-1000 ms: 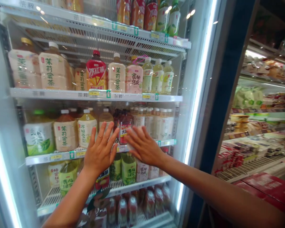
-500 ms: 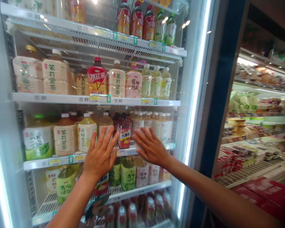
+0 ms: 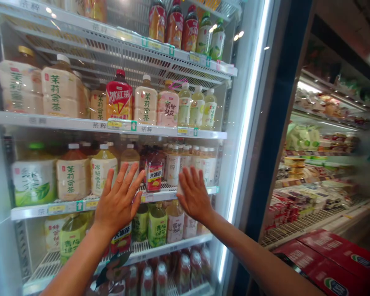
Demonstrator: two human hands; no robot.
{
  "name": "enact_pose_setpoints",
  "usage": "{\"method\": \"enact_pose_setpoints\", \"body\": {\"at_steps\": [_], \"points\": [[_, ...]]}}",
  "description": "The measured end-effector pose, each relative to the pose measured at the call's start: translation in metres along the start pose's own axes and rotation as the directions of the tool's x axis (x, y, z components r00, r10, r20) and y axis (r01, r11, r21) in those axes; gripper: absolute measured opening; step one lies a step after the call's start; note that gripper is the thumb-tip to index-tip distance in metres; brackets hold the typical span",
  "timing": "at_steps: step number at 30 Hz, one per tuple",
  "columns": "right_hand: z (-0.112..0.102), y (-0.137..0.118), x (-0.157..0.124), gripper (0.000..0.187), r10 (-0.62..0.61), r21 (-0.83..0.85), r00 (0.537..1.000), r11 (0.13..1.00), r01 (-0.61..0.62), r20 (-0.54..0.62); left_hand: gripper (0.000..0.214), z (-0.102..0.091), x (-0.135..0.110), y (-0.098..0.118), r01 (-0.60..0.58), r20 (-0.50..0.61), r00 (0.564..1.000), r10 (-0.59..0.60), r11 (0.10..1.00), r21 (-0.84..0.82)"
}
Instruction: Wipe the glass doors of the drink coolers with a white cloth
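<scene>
My left hand (image 3: 117,197) is raised with its fingers spread, back toward me, holding nothing. Level with it, my right hand (image 3: 195,195) is also up with fingers stretched out and slightly apart, and it is empty too. Both are in front of a lit drinks cooler; I cannot tell whether the palms touch its glass. Between the hands stands a dark red iced tea bottle (image 3: 154,176) on a shelf (image 3: 111,201). Left of my left hand is a bottle with a white label (image 3: 99,176). White-capped bottles (image 3: 173,164) stand behind my right hand, partly hidden.
Higher up, a shelf (image 3: 160,130) carries a red iced tea jug (image 3: 119,98) and a pink-labelled bottle (image 3: 167,107). A bright light strip (image 3: 245,135) runs down the cooler's right side. Farther right are an open food display (image 3: 308,181) and red boxes (image 3: 329,255).
The view has shifted, so the cooler appears farther left and the red boxes show more. My right hand has tilted more upright, its fingers now pointing up. Both hands stay open.
</scene>
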State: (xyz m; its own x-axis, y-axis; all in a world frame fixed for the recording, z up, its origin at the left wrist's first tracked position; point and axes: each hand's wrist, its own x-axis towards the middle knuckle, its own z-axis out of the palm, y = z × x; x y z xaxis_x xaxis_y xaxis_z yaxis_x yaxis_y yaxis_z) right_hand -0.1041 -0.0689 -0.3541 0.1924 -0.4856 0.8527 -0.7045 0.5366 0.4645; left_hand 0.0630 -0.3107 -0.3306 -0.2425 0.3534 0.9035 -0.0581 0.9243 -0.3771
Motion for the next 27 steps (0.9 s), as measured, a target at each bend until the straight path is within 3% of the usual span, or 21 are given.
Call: {"method": "enact_pose_setpoints", "body": {"at_steps": [3,5,7,8,9,11,13,15,18,19,21,23,25,27], "points": [[-0.001,0.002,0.011,0.073,-0.163,0.034,0.983,0.986,0.161,0.082,0.071,0.0,0.0,-0.001,0.006,0.0,1.0,-0.006,1.0,0.006],[-0.002,0.009,0.026,0.074,-0.021,0.0,0.999,1.0,0.021,0.043,0.07,0.0,0.0,-0.001,0.001,-0.005,1.0,-0.001,1.0,0.007],[-0.004,0.012,0.04,0.074,0.208,-0.036,0.977,0.977,-0.21,-0.053,0.068,0.001,0.0,-0.001,-0.006,-0.009,1.0,0.006,1.0,0.005],[-0.004,0.01,0.046,0.075,0.249,-0.042,0.966,0.967,-0.252,-0.076,0.068,0.002,0.0,-0.001,-0.007,-0.008,1.0,0.007,1.0,0.004],[-0.004,0.005,0.049,0.075,0.207,-0.043,0.977,0.977,-0.209,-0.06,0.067,0.002,-0.001,0.0,-0.007,-0.009,1.0,0.007,1.0,0.003],[-0.003,-0.007,0.052,0.076,-0.053,-0.02,0.998,0.998,0.054,0.043,0.066,0.003,-0.001,0.0,-0.004,-0.01,1.0,0.004,1.0,0.003],[-0.002,-0.013,0.056,0.077,-0.263,0.02,0.957,0.965,0.262,0.12,0.065,0.004,-0.001,0.0,-0.001,-0.018,1.0,0.001,1.0,0.004],[-0.002,-0.01,0.066,0.077,-0.192,0.008,0.977,0.981,0.192,0.097,0.065,0.004,0.0,0.0,-0.001,-0.024,1.0,0.001,1.0,0.003],[-0.004,0.0,0.087,0.079,0.098,-0.035,0.995,0.995,-0.098,-0.012,0.064,0.003,0.0,0.0,-0.007,-0.027,1.0,0.007,1.0,0.004],[-0.005,0.001,0.094,0.079,0.094,-0.035,0.995,0.995,-0.094,-0.013,0.064,0.003,0.0,0.0,-0.009,-0.029,1.0,0.01,1.0,0.004],[-0.007,0.001,0.103,0.078,-0.099,-0.009,0.993,0.995,0.1,0.069,0.063,0.003,0.0,0.0,-0.013,-0.035,0.999,0.013,1.0,0.004],[-0.01,0.003,0.111,0.077,-0.302,0.033,0.938,0.953,0.301,0.17,0.062,0.003,0.0,-0.001,-0.013,-0.041,0.999,0.013,1.0,0.004],[-0.012,0.01,0.121,0.077,-0.275,0.008,0.945,0.96,0.278,0.176,0.062,0.003,0.0,-0.001,-0.012,-0.041,0.999,0.013,1.0,0.007],[-0.014,0.018,0.133,0.078,-0.103,-0.054,0.991,0.993,0.108,0.083,0.062,0.003,-0.001,-0.001,-0.014,-0.037,0.999,0.014,1.0,0.011]]}}
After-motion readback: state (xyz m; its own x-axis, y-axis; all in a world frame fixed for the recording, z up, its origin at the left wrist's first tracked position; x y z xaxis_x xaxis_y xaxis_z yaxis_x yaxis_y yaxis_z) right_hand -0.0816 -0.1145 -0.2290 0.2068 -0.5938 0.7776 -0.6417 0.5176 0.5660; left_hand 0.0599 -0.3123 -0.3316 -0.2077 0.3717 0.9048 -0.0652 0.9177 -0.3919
